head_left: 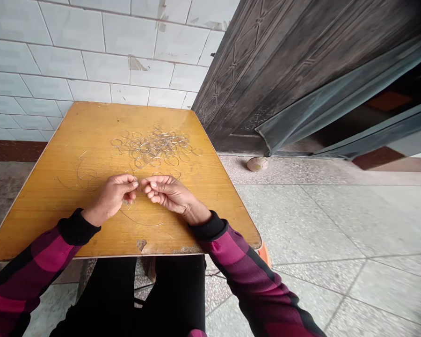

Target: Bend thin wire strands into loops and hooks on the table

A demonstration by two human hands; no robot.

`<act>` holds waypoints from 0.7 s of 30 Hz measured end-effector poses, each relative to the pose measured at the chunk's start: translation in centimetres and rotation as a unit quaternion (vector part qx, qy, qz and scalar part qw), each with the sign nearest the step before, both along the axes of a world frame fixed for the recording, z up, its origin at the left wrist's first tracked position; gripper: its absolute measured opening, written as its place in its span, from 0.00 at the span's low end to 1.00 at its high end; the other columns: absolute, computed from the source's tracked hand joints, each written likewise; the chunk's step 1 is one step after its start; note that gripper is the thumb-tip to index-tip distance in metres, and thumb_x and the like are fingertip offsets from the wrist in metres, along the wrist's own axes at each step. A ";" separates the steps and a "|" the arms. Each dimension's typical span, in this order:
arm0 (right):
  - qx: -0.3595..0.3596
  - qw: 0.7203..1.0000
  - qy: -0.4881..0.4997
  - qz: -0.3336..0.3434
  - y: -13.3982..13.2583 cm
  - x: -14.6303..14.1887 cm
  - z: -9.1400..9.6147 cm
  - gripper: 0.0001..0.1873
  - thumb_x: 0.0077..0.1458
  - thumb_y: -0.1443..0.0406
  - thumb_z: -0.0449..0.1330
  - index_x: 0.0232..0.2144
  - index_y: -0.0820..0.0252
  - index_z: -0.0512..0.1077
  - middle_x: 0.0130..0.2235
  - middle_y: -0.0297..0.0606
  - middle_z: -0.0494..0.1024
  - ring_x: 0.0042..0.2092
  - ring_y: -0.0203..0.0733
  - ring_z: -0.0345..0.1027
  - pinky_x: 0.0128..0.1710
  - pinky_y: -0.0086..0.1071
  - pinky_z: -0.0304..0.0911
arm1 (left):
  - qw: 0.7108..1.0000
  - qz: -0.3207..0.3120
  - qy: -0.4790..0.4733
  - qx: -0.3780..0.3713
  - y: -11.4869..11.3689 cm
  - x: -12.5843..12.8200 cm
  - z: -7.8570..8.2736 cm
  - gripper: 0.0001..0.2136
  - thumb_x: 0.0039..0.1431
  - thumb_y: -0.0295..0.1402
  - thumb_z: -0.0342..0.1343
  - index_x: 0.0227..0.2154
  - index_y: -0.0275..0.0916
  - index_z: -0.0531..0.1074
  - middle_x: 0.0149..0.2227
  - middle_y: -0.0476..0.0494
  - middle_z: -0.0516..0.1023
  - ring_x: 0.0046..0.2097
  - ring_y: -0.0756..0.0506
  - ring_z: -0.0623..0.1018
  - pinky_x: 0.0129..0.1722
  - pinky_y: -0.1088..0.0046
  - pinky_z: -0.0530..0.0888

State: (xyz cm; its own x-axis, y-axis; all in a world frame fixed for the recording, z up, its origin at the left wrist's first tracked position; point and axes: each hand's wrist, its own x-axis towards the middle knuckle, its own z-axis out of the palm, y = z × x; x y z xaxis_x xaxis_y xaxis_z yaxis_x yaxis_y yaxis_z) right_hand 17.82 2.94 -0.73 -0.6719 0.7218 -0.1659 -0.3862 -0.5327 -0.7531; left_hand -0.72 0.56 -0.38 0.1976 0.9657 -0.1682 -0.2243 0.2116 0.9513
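My left hand (114, 194) and my right hand (170, 193) are closed in pinches, their fingertips almost meeting above the wooden table (42, 206). Between them is a thin wire, mostly hidden by the fingers; a short strand shows just below the left fingers. Beyond my hands lies a loose pile of thin wire rings (159, 146), several of them overlapping. Left of the left hand rests a larger loose wire coil (87, 177). A curved piece of wire (143, 224) lies nearer the table's front edge.
White wall tiles (108, 61) rise behind the table. To the right stand a dark carved wooden door (238, 84) and a hanging grey-green curtain (301, 121). A pale round object (257, 164) sits on the tiled floor (323, 220). The tabletop's front edge is chipped.
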 end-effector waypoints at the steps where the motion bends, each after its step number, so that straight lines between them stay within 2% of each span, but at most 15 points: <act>1: 0.002 1.000 0.002 -0.001 0.0 0.0 -0.1 0.15 0.45 0.67 0.72 0.37 0.66 0.78 0.30 0.35 0.82 0.28 0.30 0.77 0.30 0.19 0.74 | 1.000 0.001 0.002 0.002 0.0 0.0 0.0 0.08 0.45 0.33 0.63 0.23 0.34 0.71 0.17 0.52 0.68 0.19 0.55 0.67 0.17 0.80 0.63; 5: 0.004 1.000 -0.008 -0.009 0.1 0.0 -0.2 0.16 0.42 0.67 0.73 0.35 0.65 0.79 0.29 0.34 0.82 0.26 0.29 0.76 0.28 0.18 0.73 | 1.000 0.009 0.010 0.005 -0.1 0.1 0.0 0.08 0.45 0.34 0.63 0.23 0.35 0.72 0.17 0.52 0.68 0.18 0.54 0.66 0.18 0.79 0.63; 11: 0.002 0.999 -0.024 -0.029 0.1 -0.2 0.0 0.11 0.45 0.68 0.72 0.33 0.66 0.79 0.28 0.34 0.81 0.25 0.28 0.75 0.27 0.18 0.73 | 1.000 0.016 0.011 0.009 0.0 0.1 -0.1 0.09 0.45 0.34 0.64 0.23 0.35 0.72 0.16 0.52 0.69 0.18 0.54 0.67 0.18 0.79 0.64; 17: 0.006 0.999 -0.022 -0.047 0.0 -0.5 0.0 0.12 0.43 0.66 0.73 0.32 0.65 0.79 0.27 0.33 0.81 0.24 0.28 0.74 0.25 0.17 0.72 | 1.000 0.020 0.014 0.017 0.0 0.3 -0.2 0.09 0.46 0.35 0.64 0.22 0.35 0.71 0.16 0.52 0.68 0.18 0.55 0.67 0.18 0.80 0.64; 21: 0.004 0.998 -0.029 -0.056 0.2 -0.4 0.1 0.09 0.48 0.68 0.70 0.33 0.66 0.78 0.26 0.32 0.80 0.24 0.27 0.74 0.24 0.17 0.72 | 0.999 0.022 0.027 0.006 -0.1 0.4 -0.1 0.10 0.47 0.36 0.64 0.23 0.34 0.71 0.17 0.51 0.70 0.19 0.54 0.69 0.19 0.80 0.66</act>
State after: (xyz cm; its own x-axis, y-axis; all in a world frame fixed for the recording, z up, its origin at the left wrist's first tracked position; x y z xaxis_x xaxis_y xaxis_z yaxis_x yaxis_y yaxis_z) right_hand 17.43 3.14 -0.66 -0.5762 0.7934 -0.1966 -0.3982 -0.4825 -0.7802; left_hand -0.31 0.48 -0.43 0.1456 0.9755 -0.1651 -0.1819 0.1904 0.9647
